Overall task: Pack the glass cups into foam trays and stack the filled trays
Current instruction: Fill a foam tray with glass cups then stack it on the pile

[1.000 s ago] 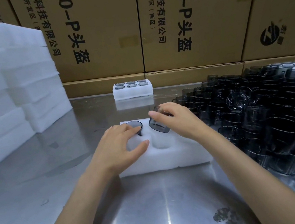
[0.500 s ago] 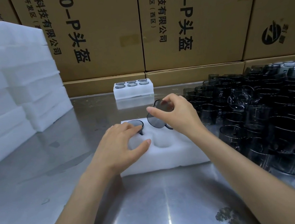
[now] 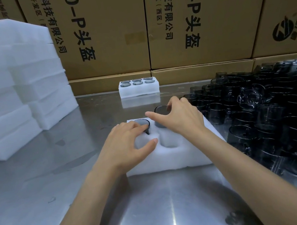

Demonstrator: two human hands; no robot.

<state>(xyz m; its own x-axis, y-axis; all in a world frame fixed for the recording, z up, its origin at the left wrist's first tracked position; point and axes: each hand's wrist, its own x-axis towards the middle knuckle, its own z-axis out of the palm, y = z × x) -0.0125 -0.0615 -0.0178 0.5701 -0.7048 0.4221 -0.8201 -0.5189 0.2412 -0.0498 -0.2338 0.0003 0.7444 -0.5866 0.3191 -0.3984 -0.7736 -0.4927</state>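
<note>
Surface: brushed stainless-steel table, reflective, with a few dull smudges near the front edge.
Backdrop: wall of brown corrugated cardboard cartons printed with black characters, standing along the far edge of the table.
Left side: tall stack of blank white foam slabs, resting on the table.
Right side: dense heap of dark smoked-glass cups, covering the right part of the table up to the cartons.
Far centre: small white foam tray with six filled pockets, just in front of the cartons, well apart from the hands.
Working tray: white foam tray with round pockets, centre of the table, just beside the cup heap; the two near pockets visible between the hands hold nothing.
Seated cup: grey glass cup in the far-left pocket, upright, rim above the foam.
Left hand: palm down on the working tray, fingers spread and nearly straight; fingertips touch the seated cup's near rim, thumb lies on the foam between pockets.
Held cup: second smoked-glass cup, upright over the far-middle pocket, its base at the foam.
Right hand: fingers curled over the held cup's rim from the right, index finger extended leftward across its front.
</note>
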